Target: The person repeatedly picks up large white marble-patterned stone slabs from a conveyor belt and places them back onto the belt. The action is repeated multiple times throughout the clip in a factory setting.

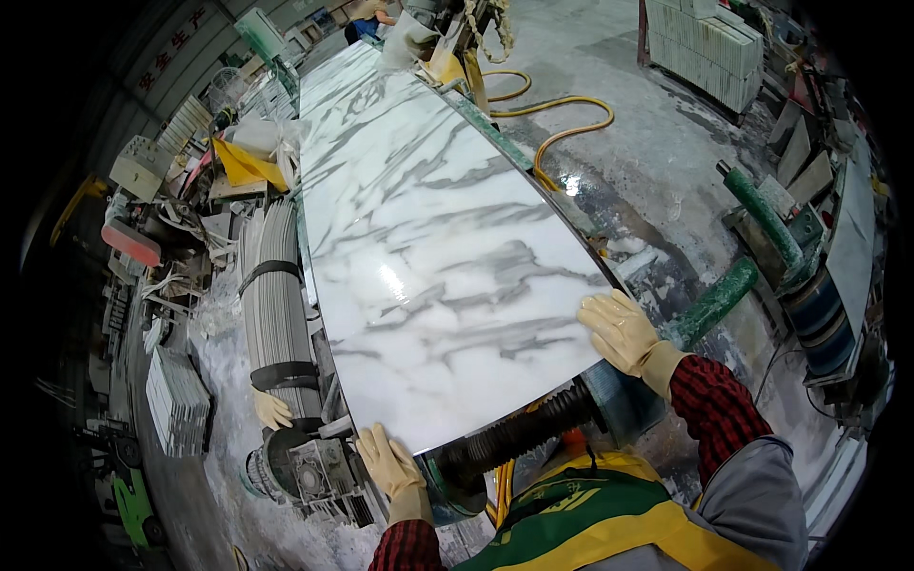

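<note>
A long white marble slab (447,285) with grey veins stretches away from me, its polished face up. My left hand (388,466), in a cream rubber glove, rests with fingers stretched out on the near left corner. On the right edge, a little farther off, lies my right hand (624,328) in a matching glove, its fingers flat on the top. Both thumbs are hard to make out. Below the slab's near end runs a black ribbed bellows (519,433). Red-and-black checked sleeves and a green and yellow apron (581,519) show on me.
A strapped grey bundle (274,305) stands left of the slab, with a cream glove (273,409) and a motor (319,473) near it. Stacked tiles (178,400) lie farther left. Green pipes (714,300) and a yellow hose (571,102) are to the right. A person (368,21) is far ahead.
</note>
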The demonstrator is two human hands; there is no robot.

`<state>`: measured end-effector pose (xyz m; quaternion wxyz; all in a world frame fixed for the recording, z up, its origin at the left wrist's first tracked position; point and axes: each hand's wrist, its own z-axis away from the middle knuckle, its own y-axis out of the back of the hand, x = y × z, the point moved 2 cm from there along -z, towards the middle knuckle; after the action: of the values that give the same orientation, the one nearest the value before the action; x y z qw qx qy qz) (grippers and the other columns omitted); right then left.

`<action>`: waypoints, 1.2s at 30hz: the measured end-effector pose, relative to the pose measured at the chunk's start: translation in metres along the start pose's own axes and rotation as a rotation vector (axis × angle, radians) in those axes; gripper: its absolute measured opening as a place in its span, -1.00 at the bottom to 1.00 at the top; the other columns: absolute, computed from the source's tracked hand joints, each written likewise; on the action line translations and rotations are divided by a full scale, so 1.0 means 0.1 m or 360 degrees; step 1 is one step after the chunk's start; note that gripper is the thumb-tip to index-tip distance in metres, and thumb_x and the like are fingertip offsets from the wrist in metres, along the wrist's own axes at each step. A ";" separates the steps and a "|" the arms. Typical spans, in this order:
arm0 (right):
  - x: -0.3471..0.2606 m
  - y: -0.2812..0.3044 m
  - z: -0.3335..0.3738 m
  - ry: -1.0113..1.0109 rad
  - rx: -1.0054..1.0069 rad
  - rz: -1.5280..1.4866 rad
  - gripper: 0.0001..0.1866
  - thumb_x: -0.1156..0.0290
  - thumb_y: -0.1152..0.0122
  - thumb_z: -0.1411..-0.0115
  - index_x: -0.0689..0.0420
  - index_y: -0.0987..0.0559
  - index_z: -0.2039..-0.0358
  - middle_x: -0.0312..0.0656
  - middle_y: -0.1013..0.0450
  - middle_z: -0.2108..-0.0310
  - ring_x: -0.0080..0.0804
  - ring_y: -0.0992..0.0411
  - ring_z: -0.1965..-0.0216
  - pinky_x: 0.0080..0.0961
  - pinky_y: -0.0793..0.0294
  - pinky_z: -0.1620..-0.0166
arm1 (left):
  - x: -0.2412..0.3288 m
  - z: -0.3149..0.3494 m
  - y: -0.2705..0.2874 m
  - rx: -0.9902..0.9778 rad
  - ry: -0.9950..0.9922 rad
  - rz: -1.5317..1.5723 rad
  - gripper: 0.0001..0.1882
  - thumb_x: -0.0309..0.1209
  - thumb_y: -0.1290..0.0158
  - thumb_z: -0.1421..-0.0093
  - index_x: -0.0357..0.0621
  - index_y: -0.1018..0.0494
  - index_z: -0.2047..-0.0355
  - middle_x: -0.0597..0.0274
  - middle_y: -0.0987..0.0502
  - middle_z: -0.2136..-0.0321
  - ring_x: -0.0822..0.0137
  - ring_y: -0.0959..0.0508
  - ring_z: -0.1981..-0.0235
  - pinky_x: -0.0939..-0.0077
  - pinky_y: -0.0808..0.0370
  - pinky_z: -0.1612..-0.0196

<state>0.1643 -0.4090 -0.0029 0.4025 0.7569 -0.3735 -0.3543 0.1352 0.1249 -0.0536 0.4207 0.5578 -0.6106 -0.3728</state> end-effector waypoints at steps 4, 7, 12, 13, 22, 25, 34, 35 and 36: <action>-0.02 0.03 0.02 0.0036 0.0052 -0.0040 -0.49 0.44 -0.29 -0.27 0.22 -0.55 -0.24 0.10 -0.51 -0.26 0.12 -0.45 -0.30 0.11 -0.29 -0.43 | -0.03 0.02 -0.02 -0.0005 0.0003 -0.0013 -0.51 -0.38 -0.03 -0.47 -0.22 -0.42 -0.37 -0.35 -0.38 -0.41 -0.48 -0.32 -0.41 -0.18 -0.26 -0.52; -0.02 0.04 0.02 0.0025 0.0022 -0.0067 -0.50 0.43 -0.28 -0.28 0.22 -0.55 -0.24 0.11 -0.51 -0.26 0.12 -0.45 -0.31 0.12 -0.28 -0.44 | 0.00 0.02 0.02 -0.0005 0.0018 0.0004 -0.51 -0.38 -0.03 -0.47 -0.21 -0.42 -0.37 -0.35 -0.39 -0.40 -0.49 -0.33 -0.41 -0.20 -0.27 -0.51; -0.06 0.06 0.04 0.0007 0.0049 0.0005 -0.52 0.39 -0.28 -0.28 0.21 -0.57 -0.21 0.06 -0.52 -0.24 0.08 -0.45 -0.29 0.09 -0.29 -0.42 | 0.04 0.05 0.04 0.0027 0.0016 0.0012 -0.51 -0.39 -0.04 -0.46 -0.21 -0.43 -0.36 -0.35 -0.39 -0.39 -0.49 -0.33 -0.40 -0.21 -0.28 -0.50; -0.08 0.08 0.02 0.0015 0.0054 0.0013 -0.53 0.38 -0.27 -0.28 0.21 -0.57 -0.20 0.05 -0.53 -0.23 0.06 -0.45 -0.28 0.07 -0.30 -0.41 | 0.04 0.05 0.05 0.0030 0.0024 0.0017 -0.51 -0.39 -0.04 -0.46 -0.21 -0.43 -0.36 -0.35 -0.39 -0.39 -0.49 -0.33 -0.40 -0.21 -0.29 -0.50; -0.12 0.15 0.01 0.0031 0.0054 -0.0074 -0.52 0.41 -0.29 -0.26 0.23 -0.57 -0.19 0.10 -0.53 -0.20 0.12 -0.47 -0.26 0.10 -0.33 -0.38 | 0.03 0.09 0.05 0.0009 0.0017 -0.0036 -0.51 -0.41 -0.05 -0.45 -0.25 -0.43 -0.35 -0.39 -0.39 -0.38 -0.48 -0.36 -0.38 -0.20 -0.29 -0.50; -0.12 0.15 0.03 0.0039 0.0070 -0.0064 -0.53 0.42 -0.29 -0.26 0.23 -0.57 -0.18 0.11 -0.53 -0.20 0.12 -0.48 -0.24 0.10 -0.34 -0.37 | 0.01 0.10 0.04 0.0014 -0.0012 -0.0012 -0.50 -0.42 -0.05 -0.45 -0.27 -0.42 -0.35 -0.38 -0.40 -0.38 -0.48 -0.35 -0.39 -0.19 -0.29 -0.51; -0.11 0.11 0.10 0.0026 0.0044 -0.0036 -0.50 0.42 -0.29 -0.27 0.23 -0.56 -0.22 0.09 -0.51 -0.24 0.11 -0.46 -0.28 0.13 -0.31 -0.41 | 0.02 0.15 0.03 0.0032 0.0043 -0.0016 -0.53 -0.41 -0.04 -0.47 -0.22 -0.43 -0.35 -0.34 -0.39 -0.40 -0.46 -0.34 -0.41 -0.18 -0.29 -0.50; -0.12 0.12 0.10 0.0022 0.0040 -0.0043 -0.50 0.42 -0.29 -0.27 0.23 -0.55 -0.23 0.09 -0.51 -0.24 0.11 -0.46 -0.28 0.13 -0.31 -0.41 | 0.02 0.16 0.04 0.0020 0.0050 -0.0018 -0.53 -0.41 -0.04 -0.47 -0.22 -0.43 -0.35 -0.34 -0.40 -0.40 -0.46 -0.34 -0.41 -0.18 -0.29 -0.50; -0.13 0.13 0.11 0.0018 0.0035 -0.0049 -0.49 0.42 -0.29 -0.27 0.23 -0.55 -0.23 0.09 -0.51 -0.24 0.11 -0.46 -0.29 0.13 -0.31 -0.41 | 0.03 0.16 0.05 0.0008 0.0056 -0.0020 -0.53 -0.41 -0.04 -0.47 -0.23 -0.43 -0.35 -0.35 -0.40 -0.40 -0.47 -0.34 -0.41 -0.18 -0.29 -0.50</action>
<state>0.1456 -0.4070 0.0072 0.3907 0.7691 -0.3634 -0.3520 0.1185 0.1222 -0.0543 0.4276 0.5692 -0.6005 -0.3641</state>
